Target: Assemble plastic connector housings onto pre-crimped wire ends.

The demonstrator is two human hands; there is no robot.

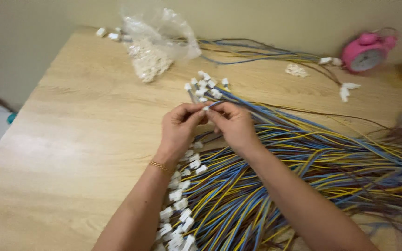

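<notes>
Two hands, both the person's own, meet over the middle of the wooden desk (70, 139). Left hand (178, 126) and right hand (232, 124) pinch the same small white connector (206, 108) between fingertips, with a thin blue wire (219, 103) running off it to the right. Both hands are clenched on that piece, fingers curled, thumbs up top. Left forearm comes in from bottom centre with one gold bracelet (160, 166) at the wrist; right forearm comes in from bottom right, lying over the wires.

One big wire bundle (312, 162), blue, yellow and brown strands, too many to count, fans from under the hands to the right edge. One cluster of white connectors on wire ends (204, 86) sits just beyond the fingertips, roughly ten, exact count unclear. A second row of connectors (180, 204) runs down beside the left forearm to the bottom edge, more than a dozen, blurred.

One clear plastic bag (157, 37) at the far edge, open, spilling a heap of white connectors. One pink alarm clock (367, 51) at far right against the wall. One small pile of white bits (296, 70) left of the clock. Two or three loose connectors (107, 34) at the far left corner. Another thinner wire run (257, 51) lies along the back of the desk.
</notes>
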